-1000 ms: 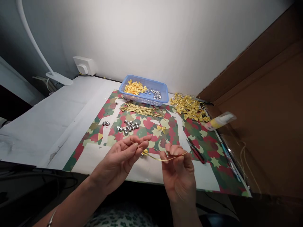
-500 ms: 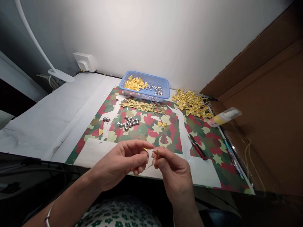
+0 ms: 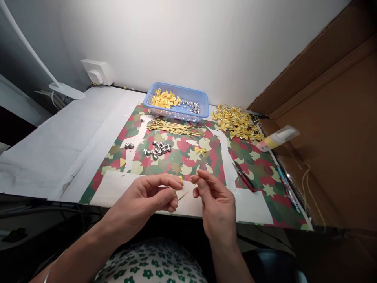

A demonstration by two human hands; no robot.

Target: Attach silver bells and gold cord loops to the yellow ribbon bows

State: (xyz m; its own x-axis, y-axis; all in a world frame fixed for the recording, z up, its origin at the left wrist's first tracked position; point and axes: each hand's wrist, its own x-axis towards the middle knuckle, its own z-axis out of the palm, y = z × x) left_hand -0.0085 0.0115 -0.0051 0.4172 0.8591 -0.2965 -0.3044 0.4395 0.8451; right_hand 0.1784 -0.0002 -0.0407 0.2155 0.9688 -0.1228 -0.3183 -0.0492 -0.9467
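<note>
My left hand and my right hand are close together above the near edge of the table. Both pinch a thin gold cord that runs between the fingertips. A small yellow piece shows at the left fingertips. A single yellow bow lies on the patterned paper just beyond my hands. A cluster of silver bells lies to its left, and a bundle of gold cords behind it.
A blue basket with yellow bows and silver bells stands at the back. A heap of yellow bows with cords lies at back right, beside a glue bottle. Dark snips lie right of my hands. A brown board walls the right side.
My hands came together from a spread position; the gold cord, stretched wide a second ago, is now gathered short between the fingertips. The view shifted slightly.
</note>
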